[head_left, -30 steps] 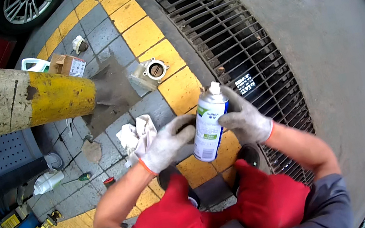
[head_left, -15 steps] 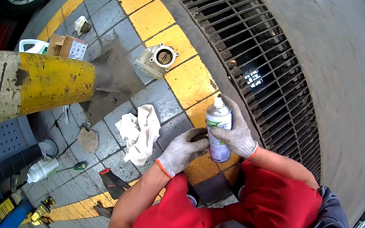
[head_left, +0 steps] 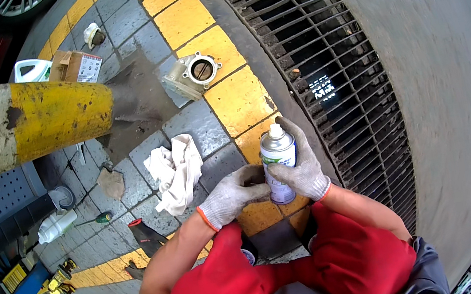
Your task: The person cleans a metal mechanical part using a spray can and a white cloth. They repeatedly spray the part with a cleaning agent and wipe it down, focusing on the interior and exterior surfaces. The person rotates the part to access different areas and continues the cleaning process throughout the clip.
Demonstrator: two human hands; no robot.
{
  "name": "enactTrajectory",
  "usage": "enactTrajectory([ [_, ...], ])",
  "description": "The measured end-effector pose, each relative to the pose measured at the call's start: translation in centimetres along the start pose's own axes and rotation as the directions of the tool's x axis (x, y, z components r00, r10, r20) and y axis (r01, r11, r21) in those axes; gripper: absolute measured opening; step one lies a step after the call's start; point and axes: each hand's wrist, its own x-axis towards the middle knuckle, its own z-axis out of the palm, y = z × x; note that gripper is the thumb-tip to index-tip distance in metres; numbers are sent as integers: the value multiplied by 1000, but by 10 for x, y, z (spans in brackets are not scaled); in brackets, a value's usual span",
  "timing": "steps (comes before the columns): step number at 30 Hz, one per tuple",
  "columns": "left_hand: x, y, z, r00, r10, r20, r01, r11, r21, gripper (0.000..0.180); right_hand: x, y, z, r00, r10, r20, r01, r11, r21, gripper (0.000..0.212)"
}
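My right hand [head_left: 305, 169], in a grey work glove with an orange cuff, is wrapped around a spray can [head_left: 279, 167]. The can stands roughly upright between my knees, with a white nozzle on top and a white, green and purple label. My left hand [head_left: 232, 196], gloved the same way, is at the can's left side. Its thumb and fingers are apart in a curve, and the tips reach close to the can; whether they touch it I cannot tell. Farther ahead, a metal throttle body [head_left: 193, 74] with a round bore lies on the tiles.
A white cloth [head_left: 176, 172] lies crumpled left of the can. A metal floor grate [head_left: 322, 70] runs along the right. A yellow and white post [head_left: 55, 112], a cardboard box [head_left: 69, 67], a screwdriver [head_left: 102, 218], a white bottle [head_left: 56, 224] and a dark glove [head_left: 147, 235] are to the left.
The view has shifted slightly, so the floor items appear a little farther left. My right hand still holds the can, and my left hand stays beside it.
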Motion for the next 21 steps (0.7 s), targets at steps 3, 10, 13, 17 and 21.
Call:
enactTrajectory([
  [3, 1, -8, -8, 1000, 11, -22, -12, 999, -33, 53, 1, 8, 0, 998, 59, -1, -58, 993, 103, 102],
  [10, -11, 6, -5, 1000, -6, -18, 11, 950, 311, 47, 11, -22, -9, 990, 65, -127, -37, 977, 212, 87],
  [13, -27, -9, -9, 994, 36, -99, 12, 897, 442, 46, 41, -47, -42, 979, 26, -202, 63, 904, 423, 69],
  [17, -26, 8, -24, 944, 184, -272, -136, 973, 186, 36, 42, -44, -53, 1000, -20, 20, 1, 748, 664, 58],
  [21, -14, 38, -6, 893, 287, -347, -304, 953, 5, 26, 25, -16, -33, 960, 51, 274, -254, 571, 781, 66],
])
